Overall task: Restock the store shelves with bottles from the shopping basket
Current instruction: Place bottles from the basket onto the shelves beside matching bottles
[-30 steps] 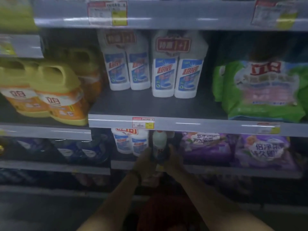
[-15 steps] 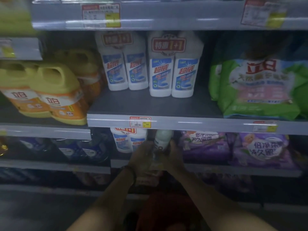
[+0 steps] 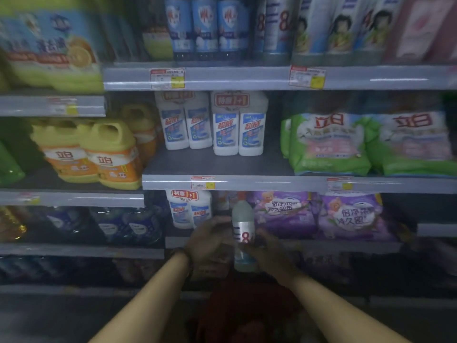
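We hold one bottle (image 3: 243,233) upright between both hands. Left hand (image 3: 210,240) curls on its left side, right hand (image 3: 269,251) wraps its lower body. Not shelved yet. Matching "8" bottles (image 3: 275,28) stand well above our hands. The red basket (image 3: 247,315), below our wrists, is too dim, so we can't tell what remains.

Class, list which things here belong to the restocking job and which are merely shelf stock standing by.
Job: bottle, held by left hand and right hand; dim red shape below, likely the basket; top-shelf bottles with the same label.
Standing by: yellow jugs; white twin-packs; green bags; purple bags.
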